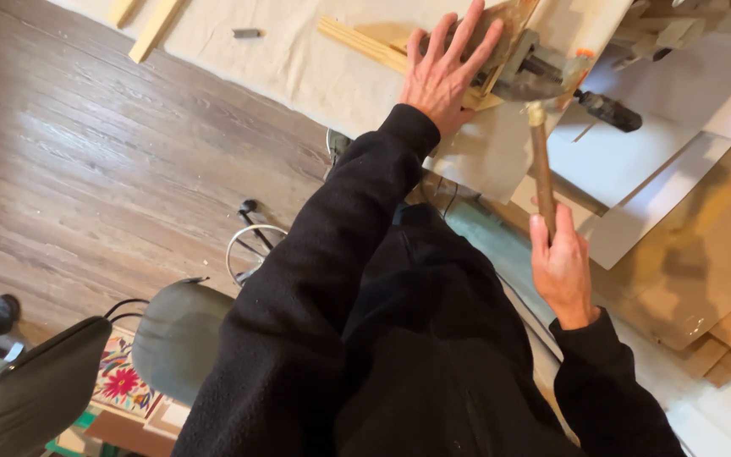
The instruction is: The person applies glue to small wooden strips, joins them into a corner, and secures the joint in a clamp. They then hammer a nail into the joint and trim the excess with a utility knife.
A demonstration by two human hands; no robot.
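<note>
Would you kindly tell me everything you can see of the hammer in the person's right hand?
The hammer has a slim brown handle, wooden by its look, and a dull grey metal head, blurred in this view. The right hand grips the handle's lower end. It stands nearly upright in the picture, the head up by the wooden piece and a clamp on the cloth-covered bench. Whether the head touches them, I cannot tell.
</note>
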